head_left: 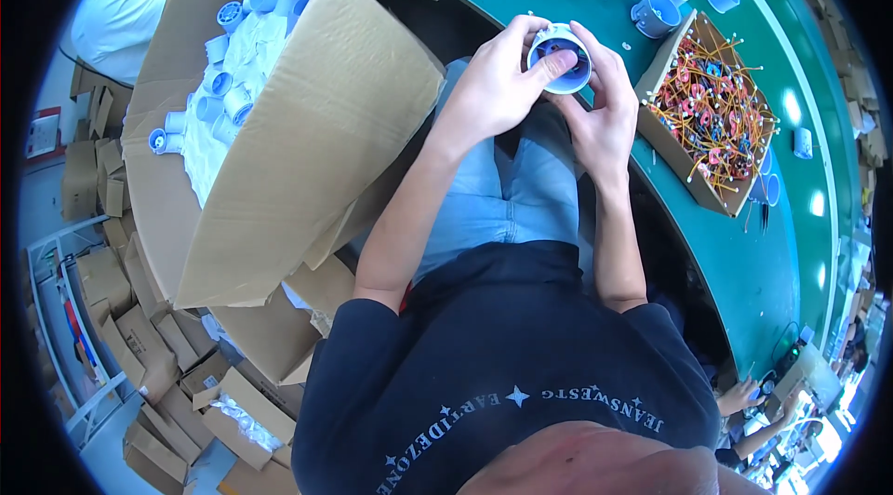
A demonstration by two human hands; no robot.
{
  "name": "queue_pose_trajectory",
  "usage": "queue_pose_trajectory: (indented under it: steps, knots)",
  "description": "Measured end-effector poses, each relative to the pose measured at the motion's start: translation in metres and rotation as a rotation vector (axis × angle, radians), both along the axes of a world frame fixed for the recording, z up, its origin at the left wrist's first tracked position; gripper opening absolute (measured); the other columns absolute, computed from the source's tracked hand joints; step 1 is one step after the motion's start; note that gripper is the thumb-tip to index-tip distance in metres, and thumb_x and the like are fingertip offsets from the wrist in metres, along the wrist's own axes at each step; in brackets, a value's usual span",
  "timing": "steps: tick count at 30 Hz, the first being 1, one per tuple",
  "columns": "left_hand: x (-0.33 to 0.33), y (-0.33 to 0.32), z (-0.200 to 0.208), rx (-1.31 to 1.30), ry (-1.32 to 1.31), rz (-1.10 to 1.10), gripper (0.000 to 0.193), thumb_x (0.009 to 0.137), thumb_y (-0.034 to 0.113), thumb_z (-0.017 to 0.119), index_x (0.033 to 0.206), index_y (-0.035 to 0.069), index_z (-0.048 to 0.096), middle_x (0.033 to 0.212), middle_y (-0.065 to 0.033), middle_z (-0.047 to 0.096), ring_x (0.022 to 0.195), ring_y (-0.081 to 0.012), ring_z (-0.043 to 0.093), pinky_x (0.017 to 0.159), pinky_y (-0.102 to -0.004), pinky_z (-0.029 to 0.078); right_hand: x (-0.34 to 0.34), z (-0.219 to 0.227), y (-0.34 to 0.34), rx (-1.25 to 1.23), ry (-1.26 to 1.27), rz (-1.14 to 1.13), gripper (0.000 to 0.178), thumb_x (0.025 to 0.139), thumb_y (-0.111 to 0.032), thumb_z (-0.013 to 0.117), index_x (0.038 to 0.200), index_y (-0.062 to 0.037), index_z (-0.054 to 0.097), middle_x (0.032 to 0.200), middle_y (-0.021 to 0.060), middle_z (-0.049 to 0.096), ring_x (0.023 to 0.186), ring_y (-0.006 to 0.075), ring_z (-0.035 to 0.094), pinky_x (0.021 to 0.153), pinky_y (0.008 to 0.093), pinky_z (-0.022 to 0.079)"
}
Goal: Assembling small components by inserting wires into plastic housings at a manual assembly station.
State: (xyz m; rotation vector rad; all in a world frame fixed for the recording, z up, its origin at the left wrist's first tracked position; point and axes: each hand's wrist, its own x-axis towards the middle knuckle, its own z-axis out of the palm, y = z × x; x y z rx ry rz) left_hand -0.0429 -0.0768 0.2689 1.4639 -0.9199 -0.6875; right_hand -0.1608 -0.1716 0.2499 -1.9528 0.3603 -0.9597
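Fingers point(605, 58) around smooth round plastic cup point(577, 76), creased cardboard box point(302, 141)

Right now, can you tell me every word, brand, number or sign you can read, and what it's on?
Black T-shirt: pale lettering among stars, which I won't copy out.
Red-edged white notice: too small to read.
Cardboard box at left: faint print, too small to read.
Blue cylindrical plastic part between the left hand and right hand: no text I can make out.
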Motion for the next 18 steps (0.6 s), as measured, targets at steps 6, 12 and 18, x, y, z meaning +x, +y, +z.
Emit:
queue_pose_trajectory:
  steps: [6,12,18]
  knots:
    - [-0.008,-0.008,0.004,0.011,-0.164,0.04,0.042,0.093,0.022,0.064,0.123,-0.002,0.05,0.11,-0.0162,0.062,0.103,-0.0217,0.061,0.088,-0.0336,0.047,-0.004,0.007,0.001,-0.134,0.1,-0.115,0.062,0.071,0.007,0.072,0.129,-0.0067,0.057,0.117,0.012,0.059,0.107,0.0208,0.059,0.09,0.0334,0.05]
    - [-0.021,-0.02,0.005,0.006,-0.292,0.178,0.043,0.091,0.02,0.066,0.123,-0.002,0.049,0.111,-0.0165,0.062,0.102,-0.0219,0.061,0.087,-0.0346,0.048,-0.003,-0.002,-0.008,-0.122,0.035,-0.146,0.062,0.071,0.006,0.072,0.13,-0.0057,0.056,0.116,0.0119,0.058,0.105,0.021,0.06,0.087,0.0321,0.05]
    - [-0.006,-0.021,0.005,0.042,-0.07,-0.025,0.049,0.089,0.022,0.069,0.126,-0.003,0.048,0.112,-0.0141,0.062,0.103,-0.0195,0.061,0.088,-0.033,0.049,-0.006,-0.004,-0.017,0.144,-0.004,-0.07,0.064,0.071,0.004,0.075,0.132,-0.0082,0.057,0.118,0.013,0.058,0.103,0.0231,0.061,0.084,0.0303,0.05]
